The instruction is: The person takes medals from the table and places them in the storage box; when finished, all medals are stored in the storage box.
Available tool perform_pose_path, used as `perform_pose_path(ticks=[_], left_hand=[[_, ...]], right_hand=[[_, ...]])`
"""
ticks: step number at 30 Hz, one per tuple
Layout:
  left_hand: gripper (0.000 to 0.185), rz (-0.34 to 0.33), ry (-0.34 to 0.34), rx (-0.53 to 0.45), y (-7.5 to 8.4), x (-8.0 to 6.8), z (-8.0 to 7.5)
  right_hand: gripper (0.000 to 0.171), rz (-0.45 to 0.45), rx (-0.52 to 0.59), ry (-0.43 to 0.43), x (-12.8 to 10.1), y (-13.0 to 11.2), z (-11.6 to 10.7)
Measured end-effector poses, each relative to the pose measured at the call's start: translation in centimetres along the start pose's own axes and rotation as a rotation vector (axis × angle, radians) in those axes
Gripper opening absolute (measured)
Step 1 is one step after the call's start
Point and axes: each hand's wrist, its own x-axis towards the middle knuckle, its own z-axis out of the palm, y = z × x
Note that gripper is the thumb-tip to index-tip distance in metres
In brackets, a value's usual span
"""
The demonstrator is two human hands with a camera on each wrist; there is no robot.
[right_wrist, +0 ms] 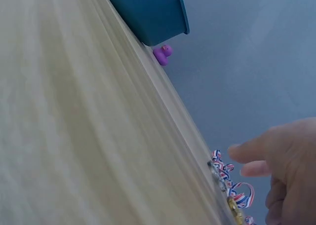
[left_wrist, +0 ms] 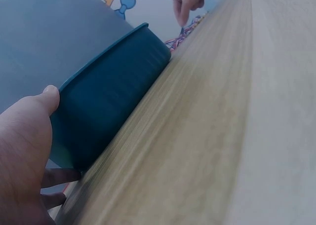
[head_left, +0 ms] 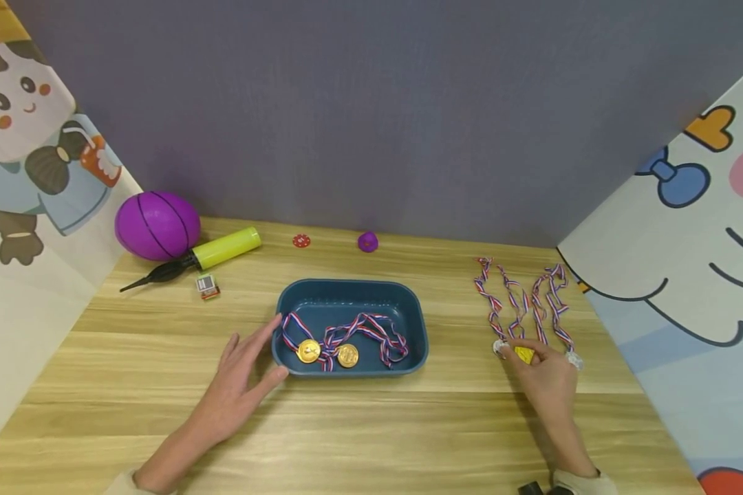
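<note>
A: Two hands rest on a pale wooden bench. Where are they?

B: The left hand lies flat, fingers straight, touching the left end of a blue tray that holds two gold medals with striped ribbons.

A: And the right?

B: The right hand is well apart to the right, fingers curled down onto a gold medal; whether it pinches it, I cannot tell. Its ribbon and the others run away from the hand, toward the grey back wall.

A: The room?

B: Cartoon panels on both sides.
</note>
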Motion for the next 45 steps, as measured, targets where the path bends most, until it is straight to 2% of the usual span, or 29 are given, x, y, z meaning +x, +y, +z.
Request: perform_pose_path(ticks=[12,15,19,22,29,32,37,45], left_hand=[[0.08,-0.005,-0.007,-0.005,0.2,0.0,-0.1],[0.08,-0.003,-0.005,-0.003,0.2,0.0,-0.1],[0.08,-0.005,-0.003,-0.003,0.2,-0.1,-0.1],[0.08,-0.003,-0.001,-0.003,0.1,0.0,-0.1],[0.08,0.002,0.0,-0.003,0.1,0.0,0.0],[0.08,0.003,-0.001,-0.001,0.1,0.0,0.0],[0.08,0.004,0.002,-0.001,0.1,-0.1,-0.1],[0.08,-0.002,0.0,-0.001,0.2,-0.1,-0.1]], right_hand=[[0.034,0.048,-0.038,-0.104,0.2,1.2,0.9],[0.033,0.008,-0.027,-0.135,0.1,1.2,1.1],[0.028,-0.078,-0.004,-0.225,0.0,0.9,1.2],[0.031,-0.118,-0.012,-0.255,-0.1,0.8,1.2],[0.037,-0.06,-0.022,-0.241,-0.1,0.8,1.0],[0.042,-0.068,-0.034,-0.22,-0.1,0.9,0.9],[0.034,-0.097,-0.015,-0.201,-0.1,1.1,1.0],[0.029,-0.087,0.04,-0.187,-0.1,0.9,1.2]])
